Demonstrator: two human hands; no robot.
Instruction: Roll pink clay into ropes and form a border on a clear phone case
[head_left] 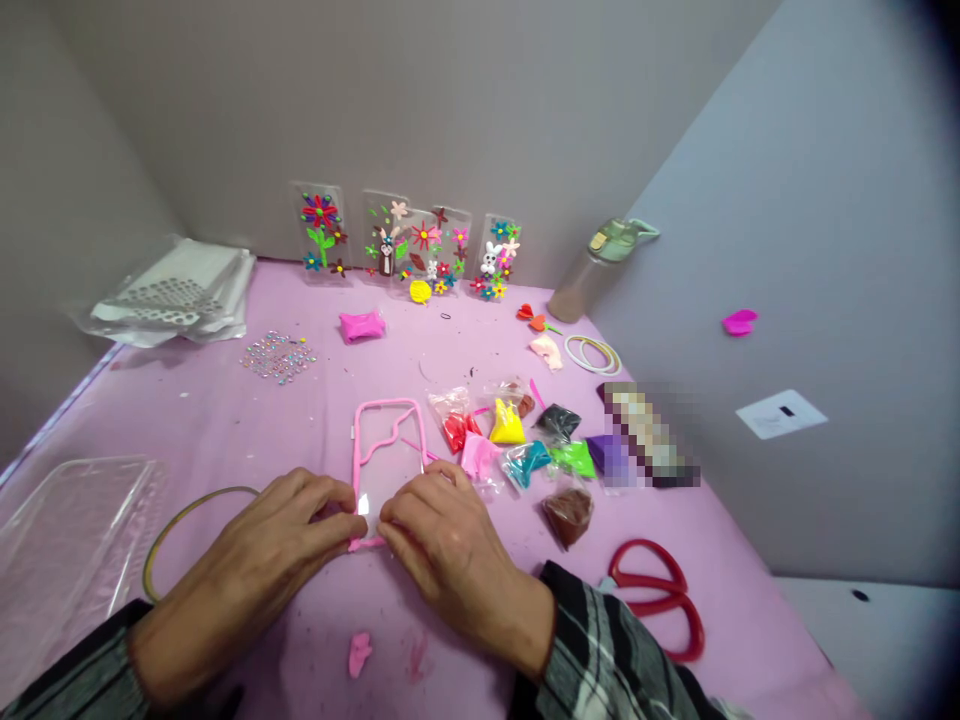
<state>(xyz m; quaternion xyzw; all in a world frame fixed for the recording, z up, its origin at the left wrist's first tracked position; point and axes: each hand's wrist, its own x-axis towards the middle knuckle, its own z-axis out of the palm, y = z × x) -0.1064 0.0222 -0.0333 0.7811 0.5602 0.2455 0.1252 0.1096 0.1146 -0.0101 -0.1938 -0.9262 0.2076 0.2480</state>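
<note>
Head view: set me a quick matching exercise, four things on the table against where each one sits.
Things:
1 scissors
2 bottle
3 clear tray
4 phone case

Places:
A pinched at its near edge between the left hand and the right hand
B at the back of the table, against the right wall
C front left
D front right, beside the plaid sleeve

Pairs: 1-D, 2-B, 3-C, 4-A.

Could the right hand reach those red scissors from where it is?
Probably yes: the right hand, pinching the pink-edged case, has the red scissors lying uncovered just beside its sleeve, nothing between.
</note>
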